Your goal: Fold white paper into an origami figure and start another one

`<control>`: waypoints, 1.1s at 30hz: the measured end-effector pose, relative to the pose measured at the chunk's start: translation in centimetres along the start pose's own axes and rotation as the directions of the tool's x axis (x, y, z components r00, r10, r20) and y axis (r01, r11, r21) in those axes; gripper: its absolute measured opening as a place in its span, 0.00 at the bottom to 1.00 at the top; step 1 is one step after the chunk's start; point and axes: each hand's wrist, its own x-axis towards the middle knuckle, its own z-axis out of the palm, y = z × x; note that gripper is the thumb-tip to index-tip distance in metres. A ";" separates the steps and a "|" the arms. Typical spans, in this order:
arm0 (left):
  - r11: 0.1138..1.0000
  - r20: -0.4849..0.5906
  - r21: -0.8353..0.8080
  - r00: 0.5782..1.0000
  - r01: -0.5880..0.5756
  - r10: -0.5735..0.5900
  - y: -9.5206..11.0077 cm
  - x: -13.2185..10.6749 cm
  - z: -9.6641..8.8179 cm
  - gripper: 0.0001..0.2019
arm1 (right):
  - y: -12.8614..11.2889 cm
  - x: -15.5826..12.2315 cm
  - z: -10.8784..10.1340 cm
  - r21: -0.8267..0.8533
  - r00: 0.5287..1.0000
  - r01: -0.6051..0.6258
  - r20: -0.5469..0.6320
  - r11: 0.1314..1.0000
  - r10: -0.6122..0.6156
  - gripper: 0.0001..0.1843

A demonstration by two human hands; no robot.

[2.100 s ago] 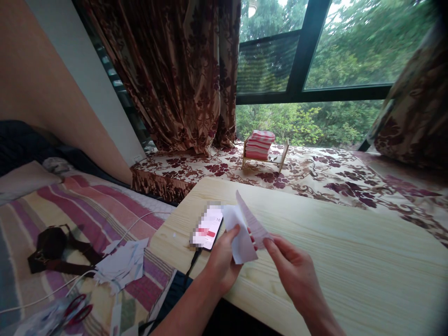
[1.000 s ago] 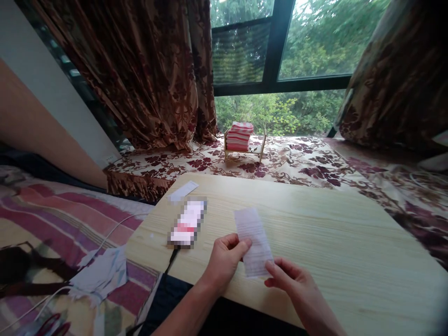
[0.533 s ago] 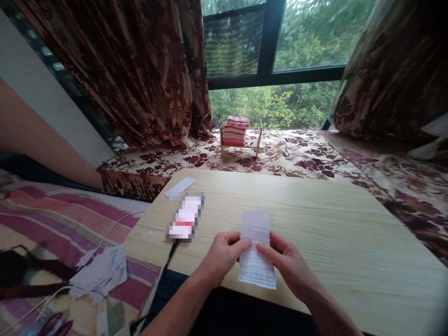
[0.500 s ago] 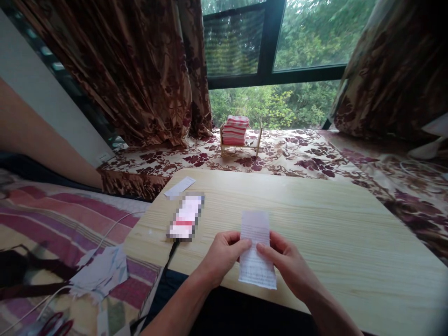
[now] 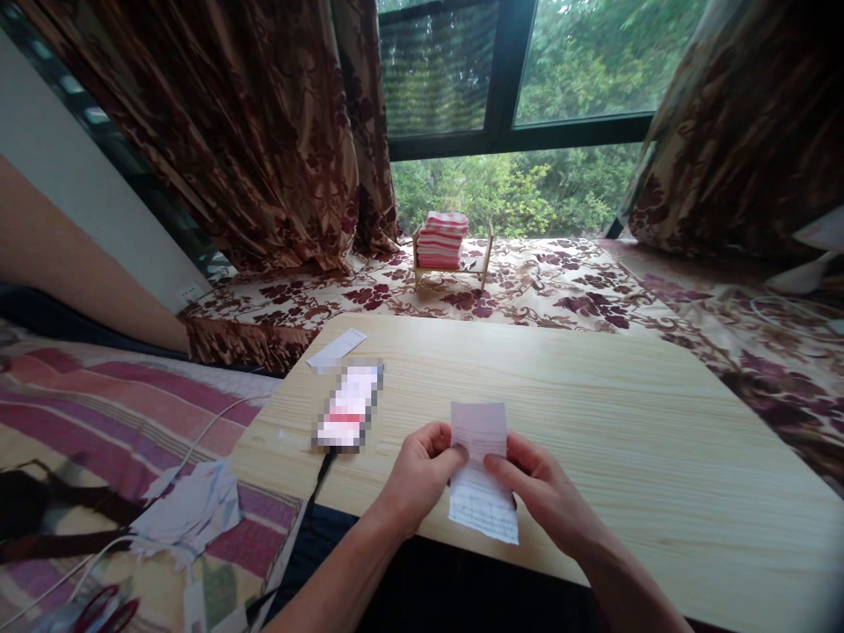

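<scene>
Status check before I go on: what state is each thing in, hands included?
Printed slip: unfolded, held in both hands, lower edge uneven
Left hand: pinching its left edge
Right hand: pinching its right edge
Second slip: lying flat on the table
Phone: screen lit, black cable at its near end
Scissors: blurred, open or shut unclear
Paper scraps: loosely heaped on the bed
Striped cloths: folded, stacked on the small rack
Curtains: drawn aside

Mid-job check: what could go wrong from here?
The printed slip, pinched by the left hand and right hand, might tear if they pull apart. The black cord runs from the phone over the edge of the table, so a snag could drag the phone.
</scene>
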 end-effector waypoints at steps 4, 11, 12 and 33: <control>0.993 0.001 -0.112 0.999 0.033 -0.033 -0.1 0.0 -0.1 0.06 | 0.1 -0.3 -0.1 0.018 1.000 0.020 0.005 1.000 -0.020 0.12; 0.985 0.082 -0.132 0.991 0.115 -0.104 0.3 -0.3 -0.8 0.14 | 0.1 -0.4 -0.5 -0.051 0.995 0.097 -0.027 0.994 -0.098 0.09; 0.987 0.096 -0.102 0.988 0.127 -0.117 0.3 -0.4 -0.8 0.17 | 0.0 -0.3 -0.5 -0.064 0.993 0.110 -0.023 0.992 -0.112 0.09; 0.974 -0.157 -0.203 0.985 -0.098 0.067 -1.4 -2.2 0.3 0.17 | -0.1 0.1 0.0 -0.218 0.849 0.375 -0.309 0.901 -0.428 0.10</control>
